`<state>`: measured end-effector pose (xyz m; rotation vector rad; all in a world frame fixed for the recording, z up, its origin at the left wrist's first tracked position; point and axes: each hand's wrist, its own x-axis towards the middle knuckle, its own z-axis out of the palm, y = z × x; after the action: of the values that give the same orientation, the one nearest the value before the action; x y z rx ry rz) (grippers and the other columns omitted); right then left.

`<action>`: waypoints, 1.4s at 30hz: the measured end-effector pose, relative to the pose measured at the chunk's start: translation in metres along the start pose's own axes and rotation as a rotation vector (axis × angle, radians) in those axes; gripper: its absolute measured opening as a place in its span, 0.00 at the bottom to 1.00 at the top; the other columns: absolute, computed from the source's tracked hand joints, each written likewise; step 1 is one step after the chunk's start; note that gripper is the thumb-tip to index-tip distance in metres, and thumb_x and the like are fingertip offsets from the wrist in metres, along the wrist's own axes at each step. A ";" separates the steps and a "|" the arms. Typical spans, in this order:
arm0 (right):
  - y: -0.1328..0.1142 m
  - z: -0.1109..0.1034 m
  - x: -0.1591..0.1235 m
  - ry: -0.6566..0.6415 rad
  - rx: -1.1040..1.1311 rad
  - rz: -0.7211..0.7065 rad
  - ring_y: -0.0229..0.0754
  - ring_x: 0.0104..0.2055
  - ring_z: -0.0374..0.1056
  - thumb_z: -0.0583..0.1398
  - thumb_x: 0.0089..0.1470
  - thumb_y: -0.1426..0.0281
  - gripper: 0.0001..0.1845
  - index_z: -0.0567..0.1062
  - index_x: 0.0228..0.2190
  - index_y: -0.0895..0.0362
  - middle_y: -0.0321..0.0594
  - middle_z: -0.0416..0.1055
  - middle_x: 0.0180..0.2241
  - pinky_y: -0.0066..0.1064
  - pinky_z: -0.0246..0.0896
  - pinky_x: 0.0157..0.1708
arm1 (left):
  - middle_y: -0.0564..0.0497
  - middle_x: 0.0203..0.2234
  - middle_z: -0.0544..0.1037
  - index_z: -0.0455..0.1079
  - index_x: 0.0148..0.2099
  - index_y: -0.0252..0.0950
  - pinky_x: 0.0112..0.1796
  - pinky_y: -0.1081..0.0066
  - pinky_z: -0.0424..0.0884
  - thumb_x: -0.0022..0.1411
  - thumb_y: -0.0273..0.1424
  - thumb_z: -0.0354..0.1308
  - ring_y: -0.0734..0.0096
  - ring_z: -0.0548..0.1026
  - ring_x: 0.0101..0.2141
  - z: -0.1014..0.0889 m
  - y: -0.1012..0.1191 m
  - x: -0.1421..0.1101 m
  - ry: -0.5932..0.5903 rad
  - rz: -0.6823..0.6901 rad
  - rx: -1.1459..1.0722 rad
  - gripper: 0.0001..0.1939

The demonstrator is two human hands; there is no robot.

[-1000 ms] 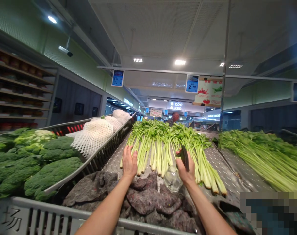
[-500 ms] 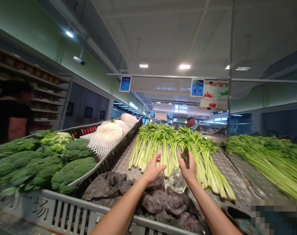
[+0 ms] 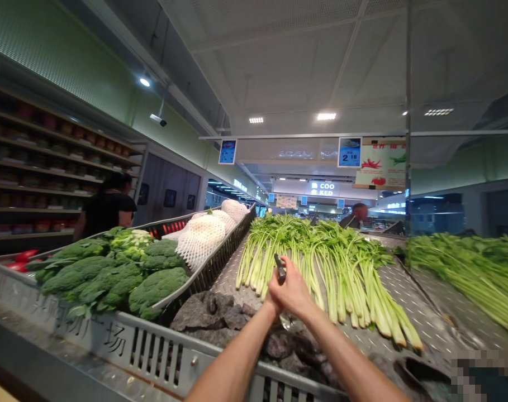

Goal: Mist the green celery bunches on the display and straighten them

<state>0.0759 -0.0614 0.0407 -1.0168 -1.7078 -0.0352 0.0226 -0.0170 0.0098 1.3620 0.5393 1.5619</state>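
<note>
My right hand [image 3: 294,287] is closed round a clear bottle with a black top [image 3: 280,269], which looks like a spray bottle. A bit of its clear body shows below my wrists. My left hand [image 3: 274,291] is against the right one at the bottle; its fingers are mostly hidden, so I cannot tell whether it grips. Just beyond both hands, bunches of celery [image 3: 346,273] lie in a row on a patterned metal shelf [image 3: 224,273], stalks towards me. Dark crumpled cloth [image 3: 207,312] lies below my hands.
At left, a grey crate [image 3: 153,340] holds broccoli [image 3: 157,287] and pale produce in white foam nets [image 3: 205,237]. A mirror panel [image 3: 463,212] stands at right. Price signs [image 3: 349,152] hang above. One person [image 3: 110,206] is by the left shelves, another [image 3: 356,215] beyond the celery.
My hands, apart before, have come together, the right one moving left with the bottle. The view has swung a little left, and the person at left now shows further right.
</note>
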 end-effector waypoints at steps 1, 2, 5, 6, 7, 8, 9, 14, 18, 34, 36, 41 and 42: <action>-0.006 -0.002 -0.001 -0.042 0.019 -0.053 0.44 0.40 0.64 0.55 0.41 0.66 0.28 0.61 0.47 0.56 0.43 0.65 0.42 0.36 0.59 0.39 | 0.49 0.29 0.72 0.60 0.45 0.34 0.41 0.64 0.66 0.49 0.37 0.53 0.62 0.71 0.38 -0.006 0.001 0.001 0.067 0.007 0.020 0.21; -0.009 -0.006 -0.001 -0.071 0.028 -0.109 0.44 0.43 0.62 0.55 0.42 0.66 0.29 0.60 0.49 0.56 0.43 0.63 0.44 0.37 0.57 0.41 | 0.50 0.28 0.71 0.60 0.45 0.34 0.40 0.64 0.66 0.47 0.36 0.56 0.63 0.71 0.36 -0.015 0.003 0.002 0.135 0.024 0.052 0.22; 0.006 -0.026 0.002 -0.051 -0.047 -0.147 0.45 0.48 0.58 0.52 0.44 0.66 0.28 0.58 0.50 0.56 0.44 0.60 0.48 0.39 0.54 0.45 | 0.53 0.27 0.70 0.59 0.44 0.33 0.41 0.64 0.64 0.38 0.33 0.63 0.66 0.71 0.33 -0.047 0.018 0.002 0.274 0.048 0.137 0.29; 0.021 -0.035 0.002 -0.016 -0.098 -0.102 0.45 0.47 0.59 0.52 0.44 0.66 0.27 0.59 0.49 0.57 0.44 0.60 0.47 0.40 0.54 0.44 | 0.53 0.26 0.70 0.59 0.44 0.33 0.41 0.64 0.64 0.37 0.33 0.63 0.68 0.71 0.31 -0.058 0.025 0.003 0.304 0.063 0.174 0.30; 0.039 -0.044 0.002 0.024 -0.154 -0.050 0.45 0.46 0.59 0.51 0.44 0.66 0.26 0.59 0.48 0.57 0.44 0.60 0.47 0.41 0.55 0.43 | 0.53 0.25 0.69 0.59 0.44 0.32 0.39 0.65 0.64 0.37 0.33 0.63 0.69 0.70 0.30 -0.069 0.032 0.003 0.335 0.089 0.236 0.30; 0.060 -0.053 0.001 0.071 -0.205 -0.004 0.45 0.45 0.60 0.51 0.44 0.66 0.26 0.60 0.47 0.57 0.45 0.60 0.47 0.41 0.55 0.42 | 0.54 0.25 0.69 0.60 0.43 0.31 0.38 0.66 0.64 0.37 0.33 0.62 0.70 0.70 0.28 -0.078 0.039 0.004 0.356 0.121 0.292 0.29; 0.081 -0.061 -0.002 0.117 -0.254 0.048 0.45 0.44 0.61 0.50 0.45 0.66 0.25 0.60 0.47 0.57 0.45 0.60 0.46 0.41 0.56 0.41 | 0.54 0.24 0.68 0.60 0.42 0.31 0.38 0.66 0.64 0.37 0.32 0.61 0.71 0.69 0.28 -0.086 0.045 0.006 0.370 0.152 0.339 0.27; 0.157 -0.090 -0.020 0.294 -0.444 0.205 0.47 0.42 0.61 0.50 0.43 0.65 0.25 0.60 0.46 0.59 0.48 0.61 0.44 0.40 0.54 0.41 | 0.56 0.26 0.67 0.59 0.45 0.34 0.37 0.69 0.64 0.38 0.26 0.57 0.74 0.68 0.28 -0.100 0.060 0.015 0.390 0.227 0.466 0.27; 0.163 -0.096 -0.022 0.388 -0.437 0.251 0.49 0.45 0.59 0.49 0.44 0.62 0.27 0.59 0.47 0.61 0.50 0.60 0.45 0.41 0.52 0.43 | 0.55 0.27 0.67 0.59 0.46 0.33 0.36 0.69 0.64 0.38 0.26 0.56 0.73 0.67 0.29 -0.092 0.054 0.015 0.343 0.188 0.557 0.27; 0.188 -0.125 -0.034 0.307 -0.558 0.331 0.49 0.46 0.58 0.47 0.43 0.63 0.25 0.62 0.43 0.59 0.48 0.59 0.43 0.40 0.54 0.42 | 0.49 0.36 0.70 0.62 0.39 0.34 0.34 0.66 0.68 0.37 0.25 0.56 0.67 0.72 0.33 -0.058 0.064 -0.007 0.069 0.181 0.407 0.22; 0.189 -0.122 -0.035 0.298 -0.542 0.298 0.48 0.45 0.58 0.48 0.43 0.63 0.24 0.62 0.43 0.59 0.47 0.60 0.43 0.39 0.54 0.42 | 0.48 0.37 0.70 0.62 0.40 0.34 0.36 0.65 0.68 0.36 0.25 0.57 0.67 0.72 0.34 -0.056 0.064 -0.009 0.053 0.182 0.380 0.23; 0.190 -0.118 -0.036 0.292 -0.546 0.292 0.49 0.45 0.58 0.48 0.42 0.64 0.24 0.62 0.43 0.59 0.48 0.60 0.43 0.40 0.55 0.41 | 0.49 0.33 0.72 0.63 0.38 0.32 0.37 0.65 0.66 0.38 0.27 0.57 0.69 0.71 0.31 -0.054 0.063 -0.013 0.040 0.166 0.434 0.20; 0.190 -0.118 -0.037 0.290 -0.548 0.292 0.49 0.46 0.58 0.48 0.42 0.64 0.24 0.62 0.43 0.59 0.48 0.60 0.43 0.40 0.55 0.41 | 0.49 0.31 0.73 0.64 0.37 0.32 0.37 0.65 0.66 0.38 0.27 0.57 0.69 0.71 0.30 -0.054 0.064 -0.014 0.044 0.164 0.441 0.18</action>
<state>0.2895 -0.0209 -0.0256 -1.5731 -1.2926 -0.4604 -0.0519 -0.0435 0.0398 1.7405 0.8545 1.6691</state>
